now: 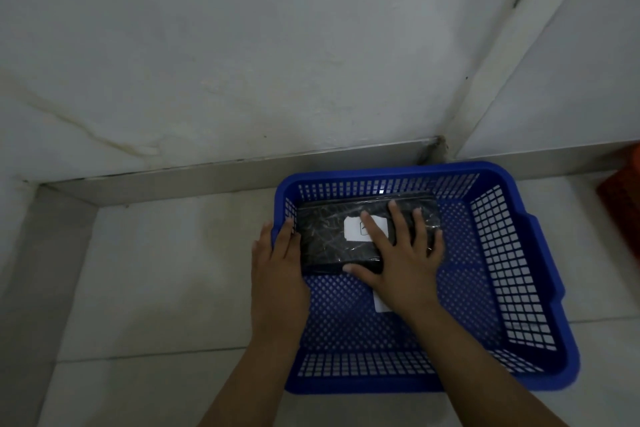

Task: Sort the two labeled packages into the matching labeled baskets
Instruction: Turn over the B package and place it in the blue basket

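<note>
A blue perforated basket (pixel 540 274) sits on the pale tiled floor near a wall corner. Inside it, at the far left, lies a black plastic-wrapped package (pixel 325 236) with a white label (pixel 353 229) on top. My right hand (pixel 398 253) lies flat on the package, fingers spread, thumb at its near edge. My left hand (pixel 277 263) rests over the basket's left rim, fingertips against the package's left side. A white label (pixel 379 305) on the basket floor shows partly beneath my right wrist.
A red-orange basket (pixel 623 204) is partly visible at the right edge of the frame. White walls with a metal skirting (pixel 207 173) run behind and to the left. Tiled floor (pixel 156 288) stretches left of the blue basket.
</note>
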